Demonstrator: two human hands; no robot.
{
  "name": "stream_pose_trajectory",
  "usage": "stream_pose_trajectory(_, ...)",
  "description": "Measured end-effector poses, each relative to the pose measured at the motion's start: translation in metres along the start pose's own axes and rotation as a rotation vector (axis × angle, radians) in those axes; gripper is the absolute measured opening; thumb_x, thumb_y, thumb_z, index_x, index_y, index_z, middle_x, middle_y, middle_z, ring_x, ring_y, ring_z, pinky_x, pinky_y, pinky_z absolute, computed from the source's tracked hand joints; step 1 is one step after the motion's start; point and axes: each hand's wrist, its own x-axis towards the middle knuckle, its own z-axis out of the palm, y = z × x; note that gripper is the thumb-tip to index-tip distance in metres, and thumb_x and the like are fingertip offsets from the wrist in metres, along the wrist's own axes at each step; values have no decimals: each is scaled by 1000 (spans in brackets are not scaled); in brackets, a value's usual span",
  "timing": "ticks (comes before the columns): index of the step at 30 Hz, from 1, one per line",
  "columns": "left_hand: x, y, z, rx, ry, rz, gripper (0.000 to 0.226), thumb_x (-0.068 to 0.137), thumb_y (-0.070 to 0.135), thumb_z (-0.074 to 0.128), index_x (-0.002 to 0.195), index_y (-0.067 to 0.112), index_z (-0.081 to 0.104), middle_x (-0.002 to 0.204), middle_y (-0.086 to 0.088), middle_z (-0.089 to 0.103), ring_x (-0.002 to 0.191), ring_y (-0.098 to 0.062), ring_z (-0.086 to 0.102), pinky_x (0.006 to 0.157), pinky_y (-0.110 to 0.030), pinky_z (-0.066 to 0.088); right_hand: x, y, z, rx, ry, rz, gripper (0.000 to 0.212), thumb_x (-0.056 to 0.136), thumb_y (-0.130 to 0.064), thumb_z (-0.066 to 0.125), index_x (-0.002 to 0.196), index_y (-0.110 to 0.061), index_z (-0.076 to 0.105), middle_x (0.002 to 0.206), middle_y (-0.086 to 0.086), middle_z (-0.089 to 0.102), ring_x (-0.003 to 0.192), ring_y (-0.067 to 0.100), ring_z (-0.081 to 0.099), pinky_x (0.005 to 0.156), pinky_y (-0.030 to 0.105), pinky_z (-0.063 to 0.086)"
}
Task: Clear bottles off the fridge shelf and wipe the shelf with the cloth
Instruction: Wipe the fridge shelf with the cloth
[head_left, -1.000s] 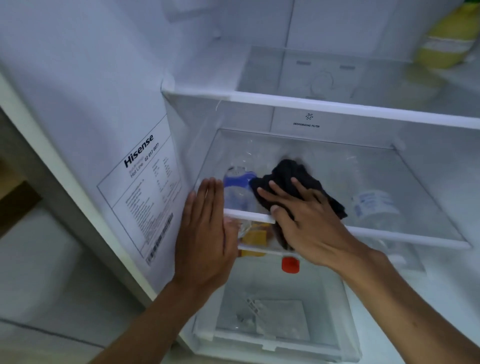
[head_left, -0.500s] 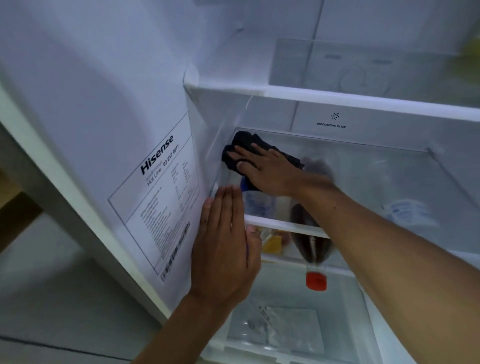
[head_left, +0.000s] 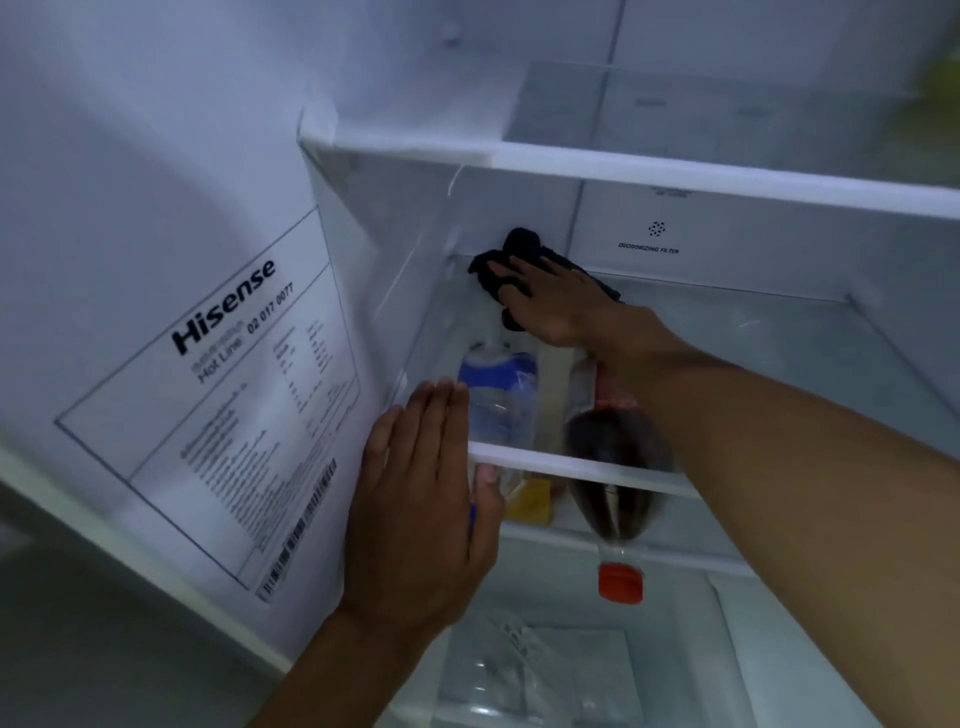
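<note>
White fridge walls surround us, a Hisense label (head_left: 249, 395) on the left one. Nearest, our left hand (head_left: 421, 499) lies flat and unclenched against that wall, thumb at the white front edge of the glass shelf (head_left: 582, 462). Under the glass we see a clear blue-labelled bottle (head_left: 498, 395) and a dark red-capped bottle (head_left: 618, 478). Farther in, our right hand (head_left: 550, 306) presses the crumpled black cloth (head_left: 498, 270) onto the shelf's back left corner, fingers spread over it.
</note>
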Motion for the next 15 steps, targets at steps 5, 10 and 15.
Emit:
stream_pose_trajectory(5, -1, 0, -3, 2, -27, -5, 61, 96, 37, 22, 145, 3, 34, 148, -12, 41, 140, -23, 34, 117, -41, 21, -70, 114, -14, -125, 80, 125, 69, 88, -48, 14, 156, -36, 10, 165, -10, 8, 152, 16, -2, 123, 41, 9)
stream_pose_trajectory(10, 0, 2, -3, 16, -15, -16, 60, 94, 36, 30, 144, 2, 35, 146, -13, 44, 138, -25, 36, 118, -39, 19, -165, 190, -17, -76, 131, 444, 60, 94, -55, 13, 153, -47, 5, 165, -11, 0, 151, 10, -5, 123, 40, 7)
stream_pose_trajectory(15, -1, 6, -5, 26, -29, -43, 60, 95, 39, 30, 142, 3, 38, 145, -13, 45, 138, -24, 35, 118, -40, 20, -186, 147, -5, 47, 123, 511, 54, 99, -49, 14, 153, -49, 8, 165, -11, 0, 153, 19, 2, 123, 48, 5)
